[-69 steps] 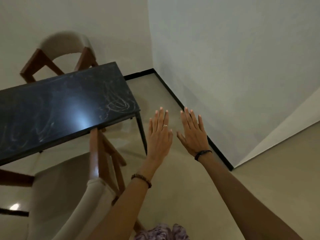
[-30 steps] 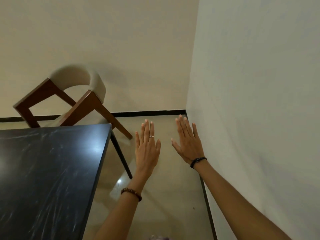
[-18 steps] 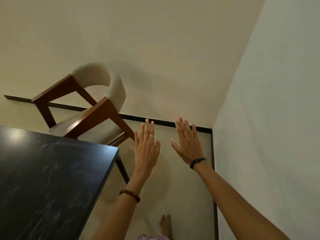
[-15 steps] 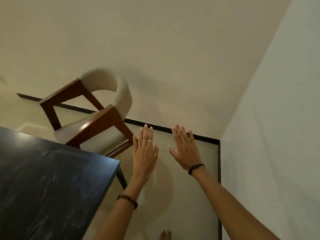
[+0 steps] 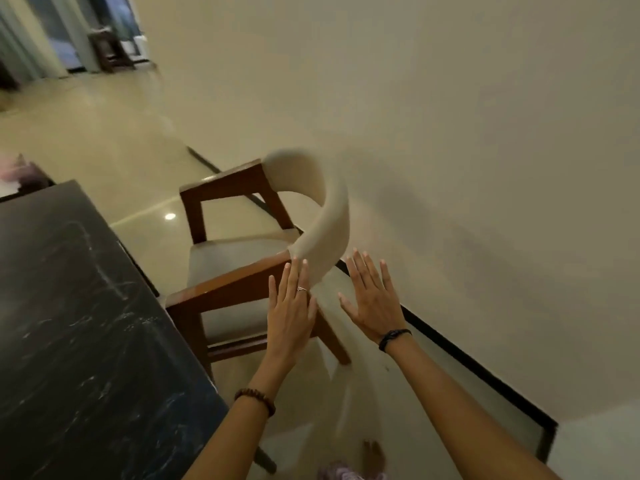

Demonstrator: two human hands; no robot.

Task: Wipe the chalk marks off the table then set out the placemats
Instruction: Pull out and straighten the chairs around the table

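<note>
Both hands — left hand (image 5: 289, 315), right hand (image 5: 372, 299) — flat, empty, right of chalk-marked table (image 5: 69, 341).

Bench left, chair beyond its corner, wall right.
The bench (image 5: 76, 323) lies left; the chair (image 5: 249, 258) stands between it and the wall (image 5: 467, 133).

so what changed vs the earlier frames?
The view swung left: the chair now sits mid-frame behind the hands, a hallway shows top left, and the table fills the lower left. Nothing was gripped or released. Left hand and right hand stay raised, flat and empty; chalk marks remain on the table.
</note>
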